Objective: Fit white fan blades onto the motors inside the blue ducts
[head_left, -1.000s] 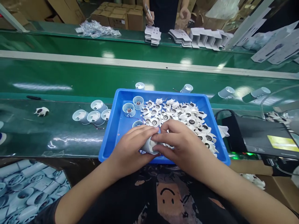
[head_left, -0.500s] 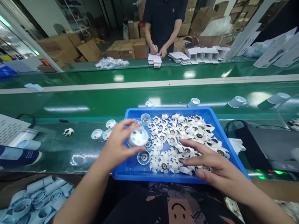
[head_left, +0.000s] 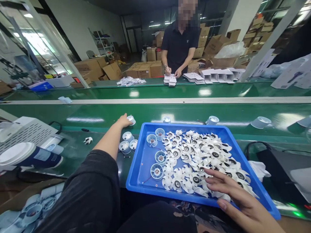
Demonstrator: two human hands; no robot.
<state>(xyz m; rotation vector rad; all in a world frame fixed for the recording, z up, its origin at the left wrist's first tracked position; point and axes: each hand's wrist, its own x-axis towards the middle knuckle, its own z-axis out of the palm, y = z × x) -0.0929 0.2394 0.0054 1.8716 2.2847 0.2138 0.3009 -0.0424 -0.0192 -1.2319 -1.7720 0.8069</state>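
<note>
My left hand [head_left: 124, 121] reaches far forward over the green conveyor belt [head_left: 97, 115] and is closed on a white round fan housing [head_left: 131, 119] at the belt's near edge. My right hand [head_left: 234, 195] lies open, fingers spread, on white fan blades [head_left: 194, 155] heaped in the blue tray [head_left: 143, 158]. Several housings with motors [head_left: 157, 171] stand in the tray's left part. Three more housings [head_left: 126, 143] sit on the bench just left of the tray.
A person across the belt handles white cards [head_left: 170, 80] beside folded white boxes [head_left: 216, 75]. More housings [head_left: 260, 122] lie on the belt to the right. A black device [head_left: 286, 168] is right of the tray, a box of housings [head_left: 31, 210] lower left.
My left hand carried the housing from above the tray out to the belt. My right hand slid back toward the tray's near right corner. The view tilted up.
</note>
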